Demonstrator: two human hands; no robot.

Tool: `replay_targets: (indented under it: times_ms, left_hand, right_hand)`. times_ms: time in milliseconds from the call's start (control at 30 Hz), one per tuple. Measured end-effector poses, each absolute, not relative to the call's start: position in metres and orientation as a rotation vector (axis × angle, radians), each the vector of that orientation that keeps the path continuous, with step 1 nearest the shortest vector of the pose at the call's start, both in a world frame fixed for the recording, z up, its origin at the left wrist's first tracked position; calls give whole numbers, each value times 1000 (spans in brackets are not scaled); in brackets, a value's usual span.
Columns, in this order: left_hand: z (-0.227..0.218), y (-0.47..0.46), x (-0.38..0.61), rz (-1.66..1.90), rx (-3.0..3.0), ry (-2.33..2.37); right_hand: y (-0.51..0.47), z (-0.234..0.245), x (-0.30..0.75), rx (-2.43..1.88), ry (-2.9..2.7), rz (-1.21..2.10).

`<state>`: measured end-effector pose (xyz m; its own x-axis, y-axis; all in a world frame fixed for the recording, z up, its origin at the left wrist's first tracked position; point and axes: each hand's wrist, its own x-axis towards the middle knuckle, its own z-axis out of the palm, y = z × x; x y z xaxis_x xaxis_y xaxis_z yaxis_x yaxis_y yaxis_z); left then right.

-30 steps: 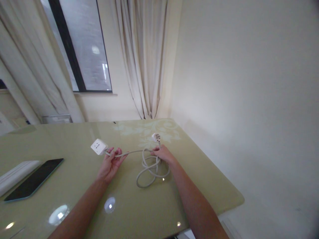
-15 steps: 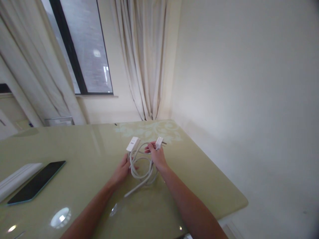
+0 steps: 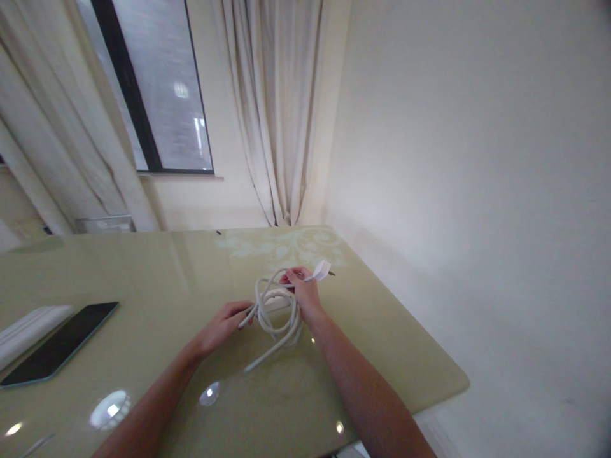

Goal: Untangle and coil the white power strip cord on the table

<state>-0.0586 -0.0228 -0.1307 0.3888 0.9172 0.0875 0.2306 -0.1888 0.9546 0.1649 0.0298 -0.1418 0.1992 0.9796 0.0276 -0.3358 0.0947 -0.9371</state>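
A white power cord point(image 3: 279, 318) is bundled in loops just above the green glass table point(image 3: 157, 280). My right hand point(image 3: 301, 294) is closed round the loops near the white plug point(image 3: 323, 270), which sticks out to the right with its prongs showing. My left hand point(image 3: 224, 325) pinches the cord at the left side of the bundle. One loose stretch of cord runs down to the tabletop. The white socket block point(image 3: 275, 296) lies partly hidden inside the loops between my hands.
A dark tablet point(image 3: 57, 343) and a white flat object point(image 3: 26, 324) lie at the table's left edge. Curtains point(image 3: 277, 108) and a window point(image 3: 157, 89) stand behind the table. A bare wall is on the right, and the table's right corner point(image 3: 458, 381) is near.
The cord lay stretched on the table with the socket block far left. My hands have come together and gathered it into a raised bundle; the plug now points right.
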Motion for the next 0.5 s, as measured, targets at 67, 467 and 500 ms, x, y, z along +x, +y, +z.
replay_targets:
  times_ms: [67, 467, 500]
  left_hand:
    - [-129, -25, -61, 863, 1659, 1012]
    - [-152, -23, -37, 1319, 1088, 1128]
    - [-152, -24, -32, 1338, 1065, 1130]
  right_hand:
    - [30, -142, 168, -990, -862, 1202]
    - [18, -144, 145, -926, -1020, 1563]
    - [17, -146, 142, -915, -1009, 1587]
